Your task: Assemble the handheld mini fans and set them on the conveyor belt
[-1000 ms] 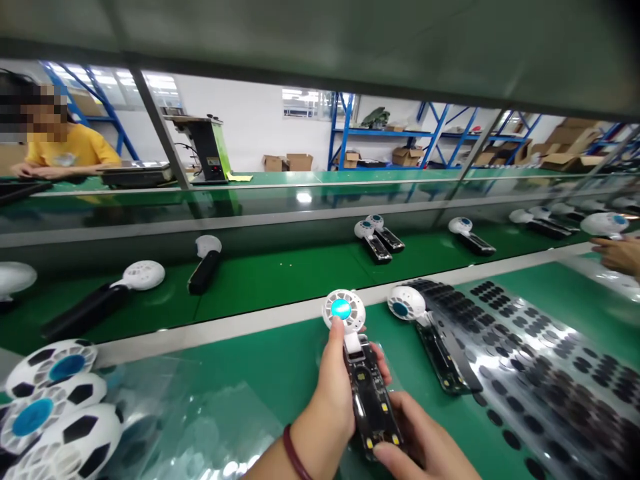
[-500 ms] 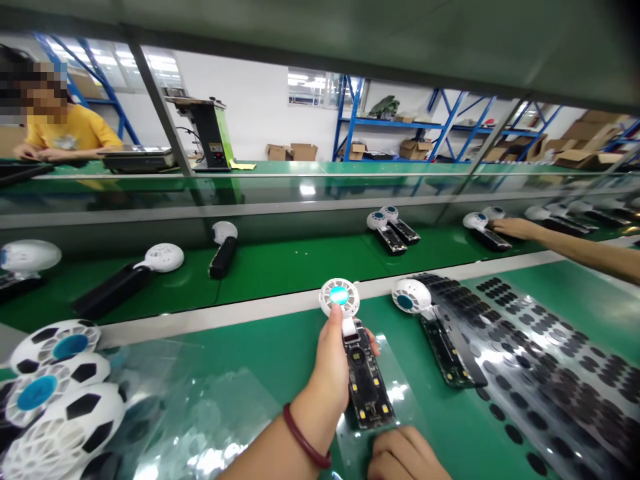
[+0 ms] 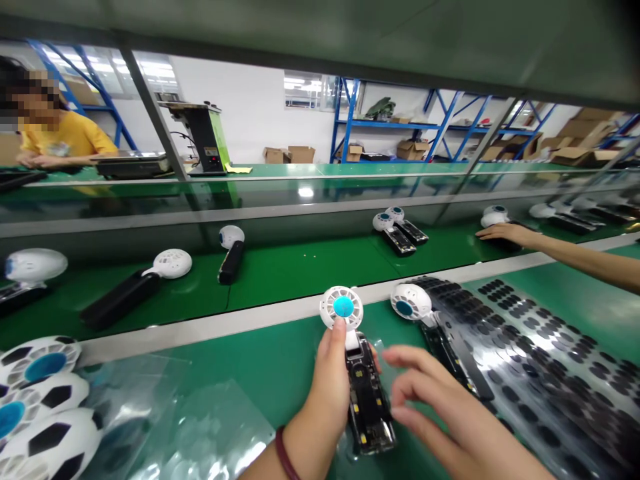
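My left hand [image 3: 327, 380] is closed round the neck of a handheld fan [image 3: 369, 400], its thumb just below the white round head with the blue centre. The fan's black handle shows a bare circuit board with small yellow parts. To the right of that handle, my right hand [image 3: 440, 407] has its fingers curved and apart, with nothing visible in them. Behind it lies a second fan [image 3: 411, 302], its handle partly hidden by my right hand. A clear plastic sheet [image 3: 220, 413] lies on the green bench to the left.
Sheets of black round stickers [image 3: 545, 353] cover the bench at right. Football-patterned fan heads [image 3: 55, 440] are stacked at lower left. Beyond the pale rail, a green belt [image 3: 290, 273] carries several fans. A co-worker's hand [image 3: 510, 233] rests on one at right. A person in yellow [image 3: 70, 137] sits far left.
My right hand has risen from the bench's near edge to beside the fan handle, its fingers spreading. My left hand keeps its hold. The co-worker's hand has moved down onto a fan's handle.
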Demonstrator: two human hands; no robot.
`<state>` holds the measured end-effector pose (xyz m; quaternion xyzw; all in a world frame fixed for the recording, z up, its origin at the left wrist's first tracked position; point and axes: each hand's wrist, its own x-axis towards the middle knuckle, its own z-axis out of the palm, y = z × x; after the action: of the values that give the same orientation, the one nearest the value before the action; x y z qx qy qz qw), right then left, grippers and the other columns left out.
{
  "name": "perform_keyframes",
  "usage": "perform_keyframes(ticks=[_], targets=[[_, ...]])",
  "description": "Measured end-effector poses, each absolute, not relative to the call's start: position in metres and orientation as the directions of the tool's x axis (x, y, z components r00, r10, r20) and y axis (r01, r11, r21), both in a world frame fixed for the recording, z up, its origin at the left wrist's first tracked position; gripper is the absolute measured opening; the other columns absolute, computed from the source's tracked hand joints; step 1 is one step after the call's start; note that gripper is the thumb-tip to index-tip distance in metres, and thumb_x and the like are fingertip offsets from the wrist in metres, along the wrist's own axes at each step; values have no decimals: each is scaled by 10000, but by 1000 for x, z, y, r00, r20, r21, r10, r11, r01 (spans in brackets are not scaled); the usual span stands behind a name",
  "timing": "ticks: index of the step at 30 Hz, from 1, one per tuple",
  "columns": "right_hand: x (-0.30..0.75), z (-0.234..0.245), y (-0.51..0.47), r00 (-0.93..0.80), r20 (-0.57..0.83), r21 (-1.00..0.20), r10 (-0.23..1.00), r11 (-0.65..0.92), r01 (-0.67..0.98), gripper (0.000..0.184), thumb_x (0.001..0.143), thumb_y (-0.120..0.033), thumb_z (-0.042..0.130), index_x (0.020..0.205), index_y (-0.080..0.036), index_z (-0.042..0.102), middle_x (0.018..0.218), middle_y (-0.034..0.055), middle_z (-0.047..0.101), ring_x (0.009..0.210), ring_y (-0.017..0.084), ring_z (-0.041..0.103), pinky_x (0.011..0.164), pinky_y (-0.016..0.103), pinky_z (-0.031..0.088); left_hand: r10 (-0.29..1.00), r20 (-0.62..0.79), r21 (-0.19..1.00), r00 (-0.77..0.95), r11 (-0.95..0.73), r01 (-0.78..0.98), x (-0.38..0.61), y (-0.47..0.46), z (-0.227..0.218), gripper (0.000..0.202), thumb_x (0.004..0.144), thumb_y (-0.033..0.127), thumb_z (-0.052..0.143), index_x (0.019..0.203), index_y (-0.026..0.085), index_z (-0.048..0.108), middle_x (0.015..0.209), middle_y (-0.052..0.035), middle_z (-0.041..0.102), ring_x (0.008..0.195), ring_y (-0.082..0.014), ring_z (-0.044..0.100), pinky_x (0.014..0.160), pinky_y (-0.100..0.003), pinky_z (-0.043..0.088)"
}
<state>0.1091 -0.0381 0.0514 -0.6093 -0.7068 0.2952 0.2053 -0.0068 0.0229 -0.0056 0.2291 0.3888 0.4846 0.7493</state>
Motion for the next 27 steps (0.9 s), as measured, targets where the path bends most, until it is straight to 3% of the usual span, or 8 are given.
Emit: perform_keyframes(ticks=[2, 4, 7, 9, 14, 21, 27], targets=[[107, 61, -17, -152, -138, -666, 979, 22, 746, 130, 790, -178, 461, 673, -228, 490, 1289, -5, 401, 1164, 182, 422, 917, 264, 382, 919, -345, 762, 191, 394, -514, -8, 23, -5, 433, 753, 557, 440, 754, 141, 559, 554, -6, 596, 511, -128, 535, 512, -238, 388], [103, 64, -2, -176, -194, -667, 965, 2, 745, 151, 796, -145, 431, 670, -220, 465, 1295, 0, 386, 1085, 182, 483, 896, 303, 396, 935, -319, 799, 154, 353, -488, -10, 23, -5, 412, 762, 528, 455, 842, 147, 589, 666, -19, 636, 654, -155, 572, 639, -261, 413], [98, 64, 8, -221, -223, -657, 949, 20, 753, 182, 788, -99, 426, 645, -211, 438, 1119, 10, 499, 889, 159, 544, 819, 312, 428, 945, -301, 832, 131, 327, -449, -11, 24, -6, 424, 764, 519, 457, 900, 149, 613, 811, -53, 666, 825, -201, 574, 770, -296, 397], [95, 64, 9, -237, -237, -643, 942, 31, 765, 199, 774, -78, 450, 624, -207, 423, 984, 9, 533, 883, 165, 521, 792, 298, 427, 945, -303, 841, 126, 327, -430, -12, 24, -5, 426, 753, 519, 471, 889, 147, 627, 860, -65, 670, 877, -220, 567, 802, -308, 389], [91, 66, 11, -222, -274, -607, 936, 10, 794, 231, 751, -43, 473, 598, -202, 403, 882, 9, 544, 927, 178, 494, 809, 285, 402, 939, -324, 850, 116, 342, -401, -13, 23, -1, 419, 741, 522, 483, 876, 155, 636, 855, -63, 673, 889, -232, 567, 822, -329, 391], [94, 59, 9, -242, -236, -627, 941, 43, 778, 184, 760, -64, 461, 636, -200, 456, 976, 12, 532, 952, 183, 498, 806, 307, 413, 949, -288, 867, 130, 316, -386, -13, 23, -2, 412, 779, 491, 449, 943, 155, 620, 951, -67, 658, 957, -225, 545, 881, -326, 357], [92, 53, 8, -251, -169, -587, 953, 107, 803, 170, 741, -46, 467, 670, -196, 503, 998, 30, 544, 986, 206, 496, 822, 333, 424, 947, -307, 881, 91, 319, -349, -14, 22, 1, 455, 756, 528, 455, 946, 155, 632, 926, -74, 670, 898, -241, 566, 817, -331, 391]])
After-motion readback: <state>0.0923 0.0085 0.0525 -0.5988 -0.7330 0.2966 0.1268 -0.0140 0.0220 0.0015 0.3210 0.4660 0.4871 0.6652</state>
